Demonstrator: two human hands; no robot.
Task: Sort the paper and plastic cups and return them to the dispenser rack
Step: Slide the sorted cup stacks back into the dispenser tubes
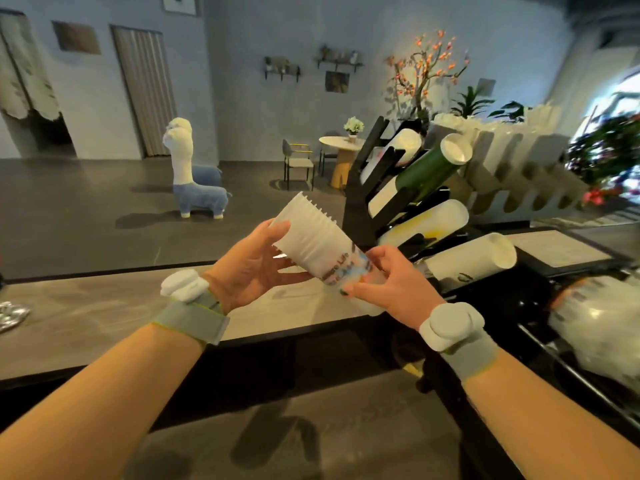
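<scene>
Left hand (252,268) cradles the nested stack of translucent ribbed plastic cups (311,237) from below near its rim end, thumb over the top, fingers curled round it. Right hand (391,289) pinches the printed base end of the same stack, fingertips wrapped on the bottom cup. The stack is in the air above the grey stone-look surface (86,323), touching nothing but the hands. Its long axis is tilted: open rims up and to the left, base down and to the right, so the base end points toward the black slanted dispenser rack (360,209) just right of the right hand. The right hand is the nearer one to the rack. Rack slots, top down: white cup column (403,145), dark green paper cup column (429,171), translucent cup column with yellow print (426,223), white paper cup column (467,261). Judgement: the held stack likely belongs with the translucent column. Which way the rack cups face is too blurred to tell, so I cannot tell whether the stack needs flipping.
</scene>
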